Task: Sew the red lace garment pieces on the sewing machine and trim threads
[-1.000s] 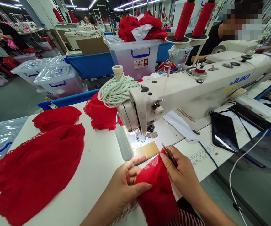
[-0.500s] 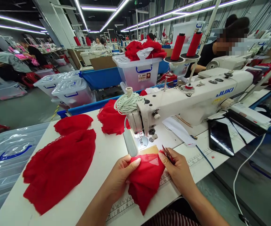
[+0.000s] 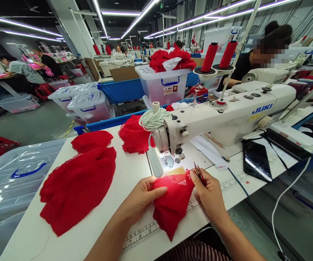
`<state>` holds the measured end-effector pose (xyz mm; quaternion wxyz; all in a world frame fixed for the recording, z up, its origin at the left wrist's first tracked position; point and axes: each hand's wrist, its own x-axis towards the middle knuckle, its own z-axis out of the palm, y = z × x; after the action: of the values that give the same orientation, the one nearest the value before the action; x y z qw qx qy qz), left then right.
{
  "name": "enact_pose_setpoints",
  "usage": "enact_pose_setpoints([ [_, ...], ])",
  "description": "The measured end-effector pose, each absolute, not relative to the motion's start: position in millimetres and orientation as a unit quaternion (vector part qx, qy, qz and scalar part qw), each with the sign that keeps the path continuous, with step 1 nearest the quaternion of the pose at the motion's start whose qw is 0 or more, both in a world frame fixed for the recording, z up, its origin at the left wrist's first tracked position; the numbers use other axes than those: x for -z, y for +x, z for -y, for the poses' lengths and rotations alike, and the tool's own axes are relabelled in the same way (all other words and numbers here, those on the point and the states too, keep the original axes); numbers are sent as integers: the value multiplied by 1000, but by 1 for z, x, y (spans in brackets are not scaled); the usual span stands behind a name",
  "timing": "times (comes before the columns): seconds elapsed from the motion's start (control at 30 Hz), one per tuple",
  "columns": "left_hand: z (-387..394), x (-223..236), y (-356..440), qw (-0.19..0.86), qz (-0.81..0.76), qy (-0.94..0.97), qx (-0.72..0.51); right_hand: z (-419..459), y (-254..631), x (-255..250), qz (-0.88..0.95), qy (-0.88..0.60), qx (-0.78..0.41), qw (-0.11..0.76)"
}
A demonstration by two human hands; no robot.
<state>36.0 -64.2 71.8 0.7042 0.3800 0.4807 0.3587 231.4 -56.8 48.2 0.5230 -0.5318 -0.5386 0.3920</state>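
Observation:
A piece of red fabric (image 3: 172,203) with a small pale triangular patch near its top edge hangs between my hands, in front of the sewing machine (image 3: 216,116). My left hand (image 3: 147,194) is closed on the fabric's left edge, thumb on top. My right hand (image 3: 207,186) pinches its upper right corner and also keeps a pair of thread snips (image 3: 199,174) in the palm, blades pointing up and away. Under the fabric's top edge a tan piece (image 3: 178,170) shows near the needle plate (image 3: 167,162).
Larger red fabric pieces (image 3: 79,188) lie on the white table (image 3: 91,239) to the left. A phone (image 3: 257,159) rests at the right. Red thread cones (image 3: 209,58) stand behind the machine. A lidded clear bin (image 3: 23,174) is beside the table; a co-worker (image 3: 243,65) sits beyond.
The view has shifted slightly left, so everything appears further right. My left thumb has slid a little inward over the fabric. Both hands keep their hold.

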Motion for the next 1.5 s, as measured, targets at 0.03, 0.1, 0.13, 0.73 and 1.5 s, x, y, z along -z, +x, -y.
enact_pose_setpoints([
  [0.03, 64, -72, 35, 690, -490, 399, -352, 58, 232, -49, 540, -532, -380, 530],
  [0.1, 62, -71, 35, 617, -527, 449, -374, 62, 234, -50, 565, -525, -335, 541],
  [0.13, 62, -69, 35, 561, -547, 476, -400, 65, 235, -52, 596, -509, -305, 542],
  [0.73, 62, -54, 48, 588, -464, 329, -574, 100, 213, -49, 903, -215, -195, 316],
  [1.5, 58, -62, 45, 578, -540, 355, -498, 50, 202, -41, 575, -481, -456, 479],
])
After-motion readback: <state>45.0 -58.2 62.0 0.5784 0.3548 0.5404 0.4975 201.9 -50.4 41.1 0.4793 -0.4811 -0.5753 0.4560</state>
